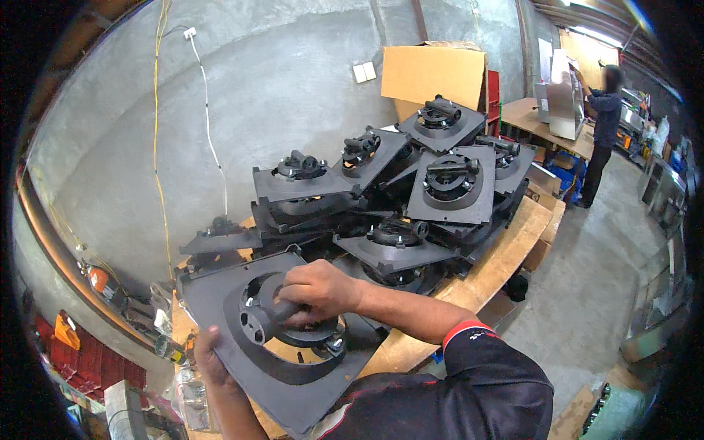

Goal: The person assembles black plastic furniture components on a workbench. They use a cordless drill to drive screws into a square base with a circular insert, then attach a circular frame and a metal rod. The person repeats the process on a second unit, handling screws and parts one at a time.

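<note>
One square black plate (pixel 238 352), head view, 7 o'clock from centre. Lies tilted in front of the torso, over the near end of the table (pixel 513 238). Raised round collar (pixel 279 372) on it; bright bolts at the collar's lower right; tan shows through the opening.

Left hand (pixel 213 363): at the plate's 9 o'clock edge, grasping it; thumb visible, fingers hidden by the plate. Right hand (pixel 317 290): fingers curled around the stubby black cylinder (pixel 257 323) that sits across the collar, knuckles up, forearm coming in from 4 o'clock. Dark sleeve (pixel 506 374) with red trim on that arm.

Beyond the held piece, from centre toward 1 o'clock: a heaped stack of like plates (pixel 451 209), most with ring and cylinder uppermost, several tilted and overlapping. Table's brown edge runs past the stack at 3 o'clock.

Cardboard box (pixel 425 73) at 1 o'clock, behind the stack. Grey wall (pixel 271 88) from 10 to 12 o'clock; yellow cable (pixel 156 110) and white cable (pixel 206 103) hang down it at 10. Red crate (pixel 92 367) low at 8 o'clock, orange object (pixel 67 331) on its near side.

At 2 o'clock, well apart: a co-worker (pixel 605 121) in dark clothes stands by a second table (pixel 524 114), arm raised to an upright metal panel (pixel 565 99).
</note>
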### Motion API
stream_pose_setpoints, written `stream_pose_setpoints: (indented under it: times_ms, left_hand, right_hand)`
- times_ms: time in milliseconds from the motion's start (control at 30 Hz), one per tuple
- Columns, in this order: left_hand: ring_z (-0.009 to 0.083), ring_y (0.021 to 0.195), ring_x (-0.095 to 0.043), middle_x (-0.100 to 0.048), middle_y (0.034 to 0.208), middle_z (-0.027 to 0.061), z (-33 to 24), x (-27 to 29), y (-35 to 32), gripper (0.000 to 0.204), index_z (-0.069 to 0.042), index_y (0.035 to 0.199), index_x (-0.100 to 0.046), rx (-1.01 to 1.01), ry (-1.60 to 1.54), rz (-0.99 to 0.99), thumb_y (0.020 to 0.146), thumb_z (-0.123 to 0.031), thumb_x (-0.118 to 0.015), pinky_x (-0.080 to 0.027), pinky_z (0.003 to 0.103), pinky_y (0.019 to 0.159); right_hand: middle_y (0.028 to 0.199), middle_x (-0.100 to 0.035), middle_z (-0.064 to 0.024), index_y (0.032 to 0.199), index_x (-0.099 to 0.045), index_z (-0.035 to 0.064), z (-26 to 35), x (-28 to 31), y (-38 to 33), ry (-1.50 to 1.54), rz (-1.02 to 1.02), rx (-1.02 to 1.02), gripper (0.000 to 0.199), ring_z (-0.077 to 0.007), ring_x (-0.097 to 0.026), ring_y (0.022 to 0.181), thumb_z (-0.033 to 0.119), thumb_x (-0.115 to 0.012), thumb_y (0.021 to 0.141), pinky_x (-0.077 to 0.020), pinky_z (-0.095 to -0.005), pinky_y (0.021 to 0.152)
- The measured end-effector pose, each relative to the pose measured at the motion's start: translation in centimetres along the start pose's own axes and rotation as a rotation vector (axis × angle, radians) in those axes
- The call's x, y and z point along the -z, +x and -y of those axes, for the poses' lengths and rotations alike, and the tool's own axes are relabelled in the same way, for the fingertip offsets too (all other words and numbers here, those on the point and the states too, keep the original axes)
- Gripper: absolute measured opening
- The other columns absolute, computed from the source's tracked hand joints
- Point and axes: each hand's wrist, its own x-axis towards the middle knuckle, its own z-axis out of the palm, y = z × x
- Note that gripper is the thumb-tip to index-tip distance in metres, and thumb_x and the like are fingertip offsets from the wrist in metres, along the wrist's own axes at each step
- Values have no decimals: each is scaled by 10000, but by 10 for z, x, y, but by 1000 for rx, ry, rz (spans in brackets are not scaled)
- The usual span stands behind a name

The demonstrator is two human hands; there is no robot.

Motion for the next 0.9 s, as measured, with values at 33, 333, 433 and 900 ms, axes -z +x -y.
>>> stream_pose_setpoints:
  times_ms: [33, 333, 433, 900]
  left_hand:
    - [309, 1025, -639, -641, 1141, 160, -4, -9, 0, 553, 19, 1250, -554, 52, 51, -26, 795, -290, -612, -523, 416, 908]
    - [211, 851, -636, -641, 1024, 105, -18, -31, -17, 576, 40, 1178, -560, -471, 519, -184, 654, -139, -717, -521, 342, 772]
    - [210, 852, -623, -633, 998, 96, -2, -27, -30, 507, 19, 1150, -560, -541, 747, -64, 686, -125, -704, -513, 352, 782]
    - [93, 557, -548, -722, 901, 79, -6, -42, -24, 709, -37, 1136, -665, -701, 1148, 329, 611, -440, -918, -426, 281, 509]
  right_hand:
    - [853, -606, -62, 972, -650, 82, -2, 1, -4, 2, 4, -8, 426, -274, -626, 734, 319, -844, 676, -512, -370, 582]
    - [1067, -594, -108, 1412, -417, 112, 48, -11, -45, 1079, -336, -1190, 591, -218, -598, 953, 463, -578, 965, -486, -357, 786]
    - [1036, -570, -82, 1515, -244, 110, 61, -14, -15, 1691, -331, -1310, 589, -201, -562, 1027, 428, -422, 1052, -488, -365, 875]
    - [1072, -605, -64, 1562, -244, 126, 31, 49, 27, 1051, -383, -1291, 721, -114, -585, 681, 48, -592, 935, -540, -250, 586]
